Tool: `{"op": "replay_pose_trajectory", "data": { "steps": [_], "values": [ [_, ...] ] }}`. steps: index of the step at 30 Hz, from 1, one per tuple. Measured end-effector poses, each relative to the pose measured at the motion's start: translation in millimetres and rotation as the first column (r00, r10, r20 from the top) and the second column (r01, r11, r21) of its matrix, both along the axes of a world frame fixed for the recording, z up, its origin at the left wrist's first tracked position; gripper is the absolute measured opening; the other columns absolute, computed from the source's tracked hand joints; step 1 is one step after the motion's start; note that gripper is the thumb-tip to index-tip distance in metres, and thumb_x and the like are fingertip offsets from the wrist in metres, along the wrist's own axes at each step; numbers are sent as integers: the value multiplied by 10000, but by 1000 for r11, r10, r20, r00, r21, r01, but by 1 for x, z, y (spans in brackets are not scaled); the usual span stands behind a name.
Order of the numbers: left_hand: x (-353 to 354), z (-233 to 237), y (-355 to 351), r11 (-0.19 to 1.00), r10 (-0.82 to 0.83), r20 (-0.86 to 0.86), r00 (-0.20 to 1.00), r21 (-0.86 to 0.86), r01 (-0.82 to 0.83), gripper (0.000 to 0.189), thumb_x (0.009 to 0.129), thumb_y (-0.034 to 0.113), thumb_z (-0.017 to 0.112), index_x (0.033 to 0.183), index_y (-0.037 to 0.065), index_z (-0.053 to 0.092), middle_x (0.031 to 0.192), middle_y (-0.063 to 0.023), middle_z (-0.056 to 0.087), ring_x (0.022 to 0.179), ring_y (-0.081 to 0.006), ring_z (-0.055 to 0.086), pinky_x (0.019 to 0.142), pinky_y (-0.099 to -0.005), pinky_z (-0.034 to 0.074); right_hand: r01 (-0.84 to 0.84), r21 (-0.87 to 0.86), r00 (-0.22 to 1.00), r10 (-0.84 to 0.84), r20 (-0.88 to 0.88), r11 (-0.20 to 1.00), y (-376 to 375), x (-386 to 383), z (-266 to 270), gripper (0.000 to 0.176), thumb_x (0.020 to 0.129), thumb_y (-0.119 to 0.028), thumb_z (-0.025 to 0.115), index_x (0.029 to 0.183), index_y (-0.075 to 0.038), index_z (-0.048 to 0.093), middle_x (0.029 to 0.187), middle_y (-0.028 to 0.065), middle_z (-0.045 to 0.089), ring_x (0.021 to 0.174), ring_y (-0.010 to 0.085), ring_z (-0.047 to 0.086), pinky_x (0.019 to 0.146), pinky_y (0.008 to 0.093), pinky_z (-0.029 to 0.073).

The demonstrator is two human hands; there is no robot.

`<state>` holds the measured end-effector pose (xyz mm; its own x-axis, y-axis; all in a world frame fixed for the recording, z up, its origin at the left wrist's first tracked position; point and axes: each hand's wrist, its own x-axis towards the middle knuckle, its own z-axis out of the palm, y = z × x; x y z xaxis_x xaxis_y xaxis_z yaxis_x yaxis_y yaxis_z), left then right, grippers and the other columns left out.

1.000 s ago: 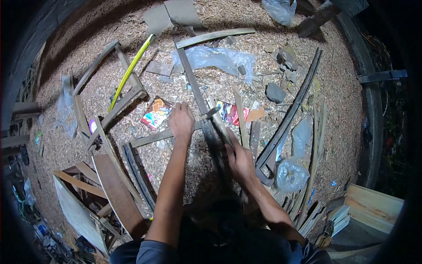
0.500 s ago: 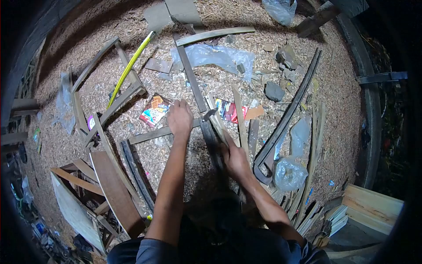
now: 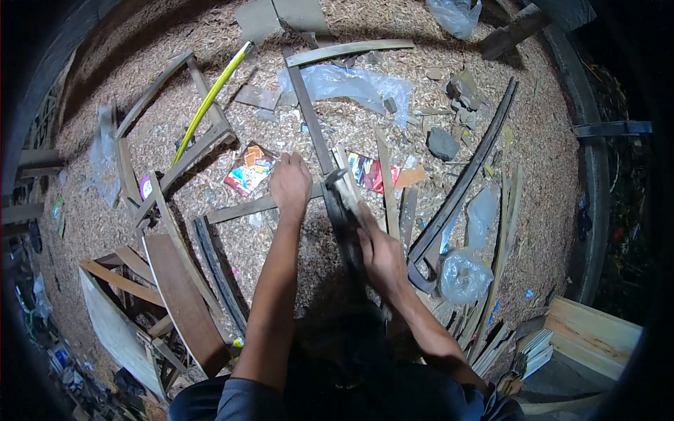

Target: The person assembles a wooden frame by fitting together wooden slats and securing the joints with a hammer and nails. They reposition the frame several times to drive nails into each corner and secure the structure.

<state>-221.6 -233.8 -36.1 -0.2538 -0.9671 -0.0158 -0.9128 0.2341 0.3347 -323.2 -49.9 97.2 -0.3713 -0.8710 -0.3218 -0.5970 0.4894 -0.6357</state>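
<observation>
My right hand (image 3: 385,258) grips a hammer by its handle. The dark hammer head (image 3: 336,177) is over the joint where a wooden crosspiece (image 3: 246,209) meets a dark upright piece of wood (image 3: 340,221). My left hand (image 3: 290,184) lies over the crosspiece just left of that joint, fingers bent down around it; their tips are partly hidden. Running away from the joint is a long narrow wooden strip (image 3: 309,116). A curved dark rail (image 3: 214,270) stands at the crosspiece's left end.
Wood shavings cover the ground. A handsaw (image 3: 423,275) lies right, beside a long dark curved rail (image 3: 467,179) and a plastic bag (image 3: 465,277). Left are a wooden frame (image 3: 193,154), a yellow strip (image 3: 210,98) and a curved brown panel (image 3: 184,298). Stones (image 3: 442,144) lie farther off.
The view has shifted slightly. My right hand and the hammer have moved a little and the handle is blurred. My left hand stays on the crosspiece.
</observation>
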Motion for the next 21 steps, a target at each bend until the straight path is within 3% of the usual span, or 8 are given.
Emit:
{"op": "replay_pose_trajectory", "data": {
  "steps": [4,5,7,11,14,15,20,21],
  "values": [
    [-1,8,0,999,-6,-3,1000,37,6,189,902,200,516,954,60,632,979,-128,599,919,-317,614,780,-443,514,100,-430,992,-124,-27,897,4,6,-18,532,942,-119,524,1452,-179,382,802,276,629,717,462,616,618,510,470],
    [-2,8,0,999,-3,-7,1000,36,3,189,902,200,516,954,60,632,979,-128,599,919,-317,614,780,-443,514,96,-431,992,-121,-31,897,5,3,-23,532,942,-119,524,1452,-179,382,802,276,629,717,462,616,618,510,470],
    [-2,7,0,1000,-9,-8,1000,-6,9,184,898,194,518,951,59,631,978,-128,597,931,-313,611,783,-442,515,-68,91,991,77,-107,994,2,-2,-27,534,945,-115,520,1454,-188,376,818,271,635,719,457,622,616,494,478],
    [-3,3,-2,1000,6,-15,1000,25,-5,184,899,192,517,952,58,631,983,-129,595,941,-314,608,787,-439,516,84,-279,996,-81,24,956,1,-3,-5,526,954,-136,502,1458,-190,363,819,273,635,716,462,621,616,511,469],
    [-1,4,1,999,-1,-17,1000,33,2,185,900,193,515,948,58,633,985,-128,595,942,-317,607,789,-436,516,140,-297,990,-142,15,945,9,7,-31,527,956,-141,506,1461,-188,361,765,270,619,682,460,612,606,516,456],
    [-2,5,1,1000,-2,-18,1000,25,3,185,901,191,512,943,58,634,984,-130,596,940,-318,608,787,-436,518,-39,81,995,46,-84,996,6,0,-32,526,960,-148,507,1463,-179,358,732,259,611,664,451,610,600,512,450],
    [-2,5,-2,1000,12,-37,999,23,-11,189,903,190,506,940,56,634,985,-133,599,936,-318,612,778,-441,522,45,-122,999,-47,-12,992,1,-4,-8,523,961,-152,507,1462,-163,358,714,250,611,664,453,609,594,504,451],
    [-2,4,-2,999,10,-31,999,31,-9,193,906,194,503,945,57,632,989,-133,600,937,-318,613,778,-441,523,88,-325,995,-102,-25,942,3,-2,-14,524,961,-149,507,1463,-165,358,702,250,603,654,455,601,590,501,446]
  ]
}}
